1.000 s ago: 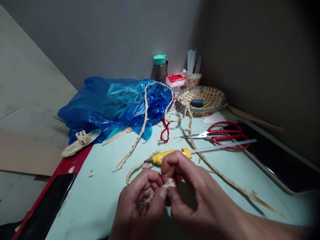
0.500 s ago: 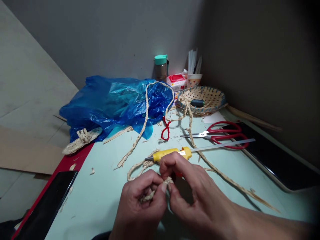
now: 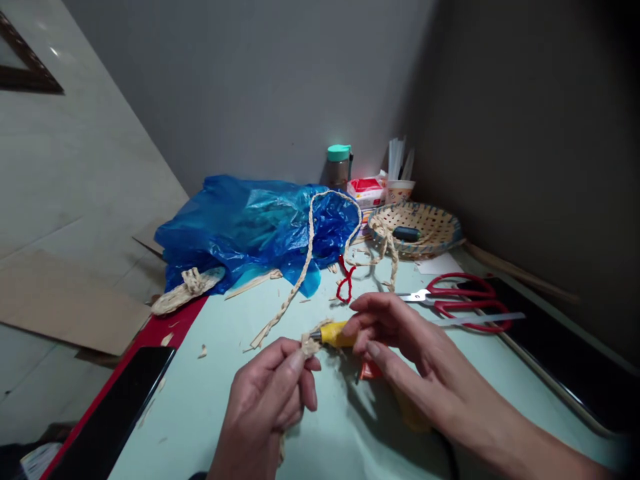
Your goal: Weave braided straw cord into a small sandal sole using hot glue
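Note:
My left hand (image 3: 270, 393) pinches the pale end of a braided straw cord (image 3: 310, 345) between thumb and forefinger. Part of that cord hangs below the palm. Just behind the pinched end, a yellow glue gun (image 3: 334, 333) lies on the table, its metal tip close to the straw in this view. My right hand (image 3: 405, 353) hovers over the gun's body with fingers curved and thumb apart. Whether its fingertips touch the gun is hard to see. The gun's orange trigger (image 3: 371, 371) shows below the hand.
A blue plastic bag (image 3: 240, 220) lies at the back, a long straw braid (image 3: 309, 253) across it. Red-handled scissors (image 3: 460, 293), a phone (image 3: 560, 360) and a woven basket (image 3: 445, 230) are to the right. Another phone (image 3: 115, 407) and a straw sole (image 3: 185, 297) are left.
My right hand has let go of the straw, opened and moved right over the glue gun. My left hand has shifted left, still pinching the cord. The camera view has tilted up.

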`<action>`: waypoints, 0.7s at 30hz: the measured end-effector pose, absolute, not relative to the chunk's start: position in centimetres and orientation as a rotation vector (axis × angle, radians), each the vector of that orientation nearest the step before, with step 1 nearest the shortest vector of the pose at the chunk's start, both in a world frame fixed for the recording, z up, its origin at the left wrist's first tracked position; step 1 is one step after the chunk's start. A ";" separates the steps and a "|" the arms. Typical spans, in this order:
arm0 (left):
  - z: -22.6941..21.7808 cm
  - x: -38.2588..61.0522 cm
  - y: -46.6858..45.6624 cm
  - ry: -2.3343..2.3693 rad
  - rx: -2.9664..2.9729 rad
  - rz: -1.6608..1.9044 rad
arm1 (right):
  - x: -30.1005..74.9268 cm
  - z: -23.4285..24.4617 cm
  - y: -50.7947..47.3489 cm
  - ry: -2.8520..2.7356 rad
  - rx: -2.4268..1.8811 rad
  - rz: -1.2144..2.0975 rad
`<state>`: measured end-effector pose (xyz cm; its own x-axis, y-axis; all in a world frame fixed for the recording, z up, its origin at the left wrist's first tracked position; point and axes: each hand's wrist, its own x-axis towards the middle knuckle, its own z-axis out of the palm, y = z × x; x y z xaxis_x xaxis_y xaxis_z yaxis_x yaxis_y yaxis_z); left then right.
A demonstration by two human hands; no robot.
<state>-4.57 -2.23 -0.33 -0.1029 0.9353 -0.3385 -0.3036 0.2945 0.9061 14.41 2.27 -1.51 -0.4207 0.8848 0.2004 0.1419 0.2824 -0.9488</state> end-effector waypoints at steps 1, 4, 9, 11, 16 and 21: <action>-0.2 -4.7 -2.2 1.204 0.669 1.215 | 14.4 -1.4 2.3 -1.747 -0.940 1.216; -0.2 -5.1 -2.1 1.096 0.644 1.241 | 14.5 -1.1 2.2 -1.725 -0.999 1.240; -0.6 -5.3 -2.2 1.087 0.625 1.237 | 14.6 -0.7 2.0 -1.765 -1.078 1.270; -0.8 -5.2 -2.4 1.142 0.658 1.211 | 14.5 -0.6 2.0 -1.768 -1.100 1.311; -1.1 -4.7 -2.6 1.172 0.784 0.984 | 13.8 0.2 1.8 -1.871 -1.032 1.409; -1.2 -4.0 -2.8 1.171 0.955 0.819 | 13.1 0.3 1.5 -2.012 -0.981 1.292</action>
